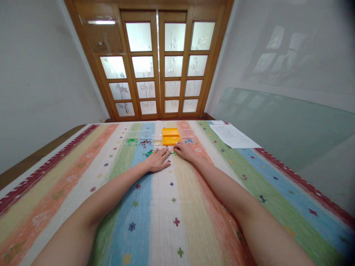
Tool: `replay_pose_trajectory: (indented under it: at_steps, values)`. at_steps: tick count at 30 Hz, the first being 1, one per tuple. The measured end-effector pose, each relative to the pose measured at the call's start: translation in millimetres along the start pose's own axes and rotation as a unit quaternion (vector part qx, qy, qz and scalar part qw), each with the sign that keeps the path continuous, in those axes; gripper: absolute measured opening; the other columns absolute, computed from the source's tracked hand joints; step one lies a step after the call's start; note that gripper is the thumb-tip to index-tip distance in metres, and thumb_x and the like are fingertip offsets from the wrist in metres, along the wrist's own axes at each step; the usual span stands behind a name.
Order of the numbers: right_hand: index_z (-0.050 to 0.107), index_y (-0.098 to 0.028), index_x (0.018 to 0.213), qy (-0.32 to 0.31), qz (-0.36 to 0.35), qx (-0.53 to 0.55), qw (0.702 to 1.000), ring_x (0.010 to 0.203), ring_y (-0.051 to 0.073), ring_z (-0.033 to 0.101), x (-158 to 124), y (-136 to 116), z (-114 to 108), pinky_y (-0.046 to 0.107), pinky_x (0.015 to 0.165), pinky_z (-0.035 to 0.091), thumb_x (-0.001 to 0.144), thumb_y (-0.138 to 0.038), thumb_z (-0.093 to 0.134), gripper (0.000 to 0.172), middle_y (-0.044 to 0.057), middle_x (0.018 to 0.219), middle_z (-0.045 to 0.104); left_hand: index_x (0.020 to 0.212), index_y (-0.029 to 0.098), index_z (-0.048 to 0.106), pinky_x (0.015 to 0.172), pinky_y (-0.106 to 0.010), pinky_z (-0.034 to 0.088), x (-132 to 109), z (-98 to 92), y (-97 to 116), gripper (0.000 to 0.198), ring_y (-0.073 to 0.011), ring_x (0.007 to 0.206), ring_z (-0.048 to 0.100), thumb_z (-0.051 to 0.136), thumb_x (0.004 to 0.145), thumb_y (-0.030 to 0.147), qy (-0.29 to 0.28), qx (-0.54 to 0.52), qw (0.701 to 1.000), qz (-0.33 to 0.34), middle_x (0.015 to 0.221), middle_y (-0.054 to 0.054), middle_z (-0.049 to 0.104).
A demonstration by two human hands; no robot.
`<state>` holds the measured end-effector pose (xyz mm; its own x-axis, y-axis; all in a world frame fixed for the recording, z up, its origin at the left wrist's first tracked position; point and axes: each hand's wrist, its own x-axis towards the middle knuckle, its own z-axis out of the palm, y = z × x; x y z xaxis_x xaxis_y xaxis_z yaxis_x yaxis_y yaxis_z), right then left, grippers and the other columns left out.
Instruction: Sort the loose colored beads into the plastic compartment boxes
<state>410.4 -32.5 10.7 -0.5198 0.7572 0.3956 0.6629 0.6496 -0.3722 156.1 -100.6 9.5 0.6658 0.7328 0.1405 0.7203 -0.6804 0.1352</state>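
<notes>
My left hand point(158, 160) lies flat on the striped tablecloth with its fingers spread, beside a small pile of green and blue pieces point(149, 153). My right hand point(182, 150) is just in front of the yellow box point(171, 132), its fingers curled together; whatever they pinch is too small to make out. A few green bits point(174, 153) show by its fingertips. White pieces point(174, 140) lie in the near part of the yellow box. Clear trays beside the box hold green pieces point(132, 141), dark red pieces point(145, 142) and blue pieces point(189, 141).
The striped tablecloth point(172, 207) covers the long table. White paper sheets point(234, 136) lie at the back right. Behind the table stand wooden doors point(160, 85) with frosted panes, and a pale glass panel point(277, 129) leans along the right wall.
</notes>
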Motion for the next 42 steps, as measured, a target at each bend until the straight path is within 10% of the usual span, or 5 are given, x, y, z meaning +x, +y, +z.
replay_pose_trajectory:
  at_steps: [11,26,42]
  values:
    - [0.076,-0.019,0.090,0.066,0.078,0.058,0.993,0.085,0.022,0.063,4.9,6.5,2.4,0.030,0.078,0.043,0.098,-0.024,0.056,0.022,0.008,0.092,0.076,0.165,0.025,0.032,0.129,-0.057,0.012,12.1,0.6,40.4,0.073,-0.0325,0.160,0.024,0.035,0.104,0.065,-0.021,-0.021,1.000,0.009,0.172,-0.014,0.027]
    - [0.076,-0.019,0.095,0.034,0.069,0.029,0.997,0.085,0.022,0.063,1.6,-5.6,-3.4,0.030,0.075,0.041,0.100,-0.027,0.056,0.022,0.009,0.098,0.076,0.164,0.021,0.033,0.128,-0.052,0.016,-31.8,-4.9,-35.3,0.073,-0.0331,0.160,0.024,0.034,0.105,0.064,-0.010,-0.002,0.996,-0.085,0.172,-0.016,0.026]
    - [0.076,-0.018,0.100,-0.003,0.038,-0.009,0.999,0.093,0.020,0.064,-0.4,-13.0,-6.7,0.027,0.080,0.042,0.102,-0.024,0.054,0.023,0.008,0.103,0.077,0.166,0.027,0.030,0.129,-0.053,0.007,-30.9,-10.5,-5.1,0.071,-0.0304,0.162,0.016,0.026,0.106,0.064,-0.024,0.027,0.998,-0.057,0.175,-0.010,0.019]
